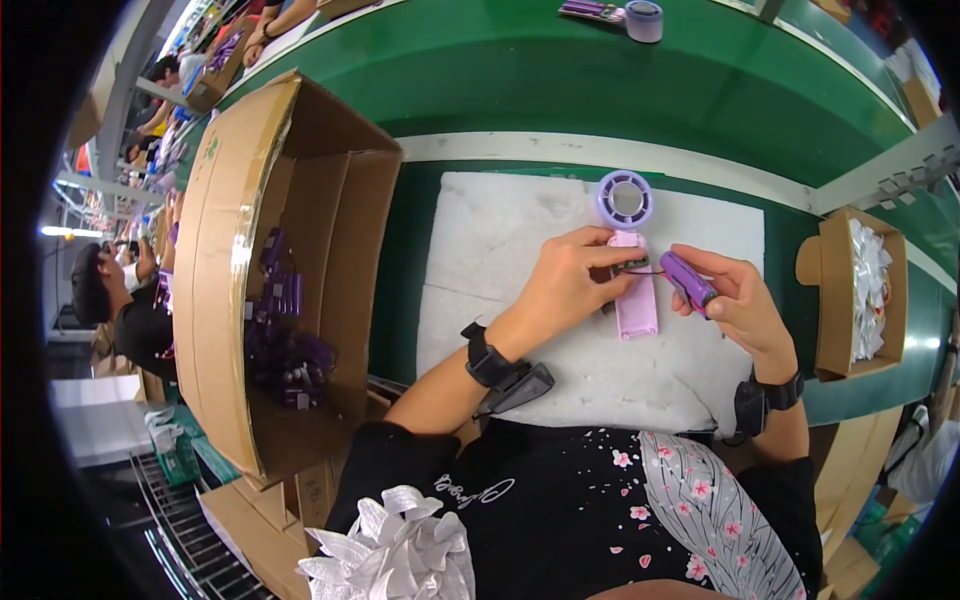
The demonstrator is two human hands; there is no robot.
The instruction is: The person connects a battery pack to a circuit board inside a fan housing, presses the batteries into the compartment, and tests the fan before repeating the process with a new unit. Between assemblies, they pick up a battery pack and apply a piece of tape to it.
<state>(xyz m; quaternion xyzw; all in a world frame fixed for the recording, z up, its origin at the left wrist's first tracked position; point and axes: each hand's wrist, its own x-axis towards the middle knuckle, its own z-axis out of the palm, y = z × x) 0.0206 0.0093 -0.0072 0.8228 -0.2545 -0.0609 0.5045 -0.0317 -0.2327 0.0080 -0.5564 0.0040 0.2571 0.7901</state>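
A pale pink plastic casing (638, 308) lies lengthwise on the white foam sheet (500, 230) in front of me. My left hand (578, 275) is over its upper part, thumb and fingers closed on a small dark green circuit board (633, 265), partly covered by the fingertips. Just right of the casing, my right hand (738, 300) grips a purple battery pack (687, 282), tilted and raised above the foam. A thin dark wire runs between board and pack. Beyond the casing's far end sits a lilac tape roll (624, 200).
To the left, a large open cardboard box (225, 270) holds several purple battery packs (285, 295). A smaller box (835, 300) with white pieces stands at right. Past a white rail (600, 148), another tape roll (643, 22) rests on the green surface. Other people work at far left.
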